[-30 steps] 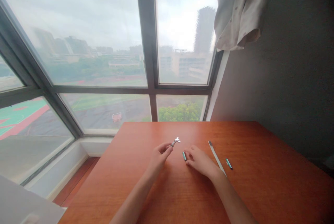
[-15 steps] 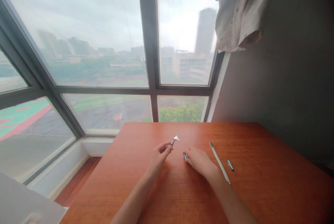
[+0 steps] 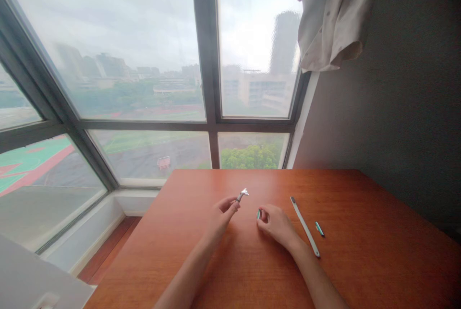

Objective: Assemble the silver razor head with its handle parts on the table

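Note:
My left hand (image 3: 224, 214) holds up a razor handle (image 3: 240, 197) between thumb and fingers. Its bare silver head (image 3: 245, 192) points up and to the right. A short way to the right, my right hand (image 3: 273, 221) pinches a small teal-edged razor cartridge (image 3: 258, 213) between thumb and fingertips, just over the tabletop. The cartridge and the razor's head are apart. Right of this hand lies a slim white toothbrush (image 3: 305, 227) with a dark head at its far end. Beyond it rests a second small teal and silver cartridge (image 3: 319, 228).
Everything lies on a reddish-brown wooden table (image 3: 363, 261). Framed windows (image 3: 212, 129) stand past its far edge. A spotted grey curtain (image 3: 329, 25) hangs at the upper right, beside a dark grey wall (image 3: 389, 121).
My right hand has drawn the cartridge up slightly from the table and turned it more into view. The left hand with the razor has barely moved.

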Tool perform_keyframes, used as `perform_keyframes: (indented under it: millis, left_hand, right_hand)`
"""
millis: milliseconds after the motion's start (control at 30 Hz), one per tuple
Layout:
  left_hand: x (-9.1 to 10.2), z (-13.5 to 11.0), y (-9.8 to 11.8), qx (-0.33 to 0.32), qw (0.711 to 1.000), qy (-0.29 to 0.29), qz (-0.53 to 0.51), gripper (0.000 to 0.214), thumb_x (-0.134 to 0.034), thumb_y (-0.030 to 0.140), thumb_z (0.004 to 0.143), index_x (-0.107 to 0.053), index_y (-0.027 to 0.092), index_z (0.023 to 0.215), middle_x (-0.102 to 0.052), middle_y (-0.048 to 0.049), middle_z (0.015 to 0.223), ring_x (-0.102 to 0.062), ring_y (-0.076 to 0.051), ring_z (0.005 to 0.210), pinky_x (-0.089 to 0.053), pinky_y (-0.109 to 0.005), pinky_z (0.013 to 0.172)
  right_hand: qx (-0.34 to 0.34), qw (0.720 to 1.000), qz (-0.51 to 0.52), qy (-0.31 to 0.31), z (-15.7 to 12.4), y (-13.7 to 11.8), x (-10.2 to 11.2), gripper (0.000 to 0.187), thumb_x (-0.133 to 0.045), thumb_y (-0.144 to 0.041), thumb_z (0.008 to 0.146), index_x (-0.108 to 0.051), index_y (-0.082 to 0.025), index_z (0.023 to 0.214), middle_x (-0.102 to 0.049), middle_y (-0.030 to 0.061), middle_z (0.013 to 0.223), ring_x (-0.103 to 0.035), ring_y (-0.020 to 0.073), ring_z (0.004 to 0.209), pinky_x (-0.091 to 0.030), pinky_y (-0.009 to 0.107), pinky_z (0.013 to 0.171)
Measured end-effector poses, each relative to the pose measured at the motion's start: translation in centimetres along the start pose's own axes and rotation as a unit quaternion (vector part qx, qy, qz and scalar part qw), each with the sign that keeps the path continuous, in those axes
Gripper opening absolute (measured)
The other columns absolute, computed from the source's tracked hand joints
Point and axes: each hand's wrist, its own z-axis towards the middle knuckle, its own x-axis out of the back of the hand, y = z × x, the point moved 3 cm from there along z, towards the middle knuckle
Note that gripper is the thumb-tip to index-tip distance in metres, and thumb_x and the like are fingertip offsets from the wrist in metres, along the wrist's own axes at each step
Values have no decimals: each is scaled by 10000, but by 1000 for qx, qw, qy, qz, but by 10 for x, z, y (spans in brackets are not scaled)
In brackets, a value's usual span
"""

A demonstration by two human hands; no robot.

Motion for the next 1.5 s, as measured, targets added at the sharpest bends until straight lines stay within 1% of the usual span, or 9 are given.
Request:
perform_keyframes:
  millis: [67,133,200,300,467,600,800,1100,1500]
  left_hand:
    - [-1,0,-1,1,1000,-4,4,404,-729,440,671,-722,149,951,-688,-54,743,-586,-164,706,-421,-239,614]
    - [-1,0,-3,4,1000,-12,2,424,-734,452,661,-722,143,950,-684,-55,733,-576,-157,685,-422,-241,609]
    - [-3,1,-7,10,1000,-26,-7,449,-738,469,650,-719,134,949,-679,-59,724,-566,-148,652,-425,-244,596]
    - [-6,0,-10,18,998,-54,-14,466,-731,479,660,-710,126,965,-669,-63,722,-555,-139,623,-433,-245,579]
    - [-11,-5,-6,-21,996,-82,-2,394,-701,439,719,-705,127,960,-645,-52,721,-547,-137,641,-450,-245,590]
    - [-17,-10,-5,-50,993,-107,12,323,-681,391,756,-706,134,950,-624,-38,721,-534,-130,645,-452,-244,603]
    - [-22,-16,-4,-75,988,-129,46,282,-635,359,808,-694,145,982,-608,-37,736,-524,-133,667,-449,-241,612]
    - [-21,-18,-2,-125,981,-114,95,255,-615,346,826,-703,165,982,-612,-43,759,-518,-136,667,-430,-221,583]
    - [-20,-18,1,-146,978,-106,107,245,-597,337,841,-693,169,992,-637,-58,807,-528,-145,691,-434,-225,599]
  right_hand:
    - [-2,993,121,5,0,6,0,73,-591,-209,716,-645,-166,741,-576,-8,638,-485,125,595,-329,225,568]
    - [-17,966,258,0,-1,9,1,213,-607,-293,750,-664,-152,900,-566,-5,671,-477,128,599,-340,229,550]
    - [-36,923,384,0,-3,8,4,349,-631,-377,762,-648,-152,1029,-552,-4,709,-451,121,597,-327,226,523]
    - [-39,854,518,13,-7,1,8,420,-690,-411,734,-641,-171,1074,-518,-20,709,-382,88,556,-297,216,502]
    - [-50,774,632,7,-13,-9,11,437,-743,-384,709,-656,-170,1079,-479,-31,653,-353,73,547,-297,208,518]
    - [-57,741,669,6,-16,-14,12,418,-743,-361,724,-656,-179,1090,-467,-33,643,-353,68,554,-309,194,529]
    - [-51,727,685,12,-17,-19,15,413,-747,-331,726,-647,-212,1109,-463,-37,647,-352,66,551,-315,189,527]
    - [-12,770,638,8,-17,-22,16,414,-727,-342,743,-640,-214,1127,-483,-18,706,-369,78,563,-307,214,527]
    - [-6,774,633,6,-17,-25,19,420,-714,-349,752,-629,-202,1136,-479,-17,691,-363,80,560,-306,216,517]
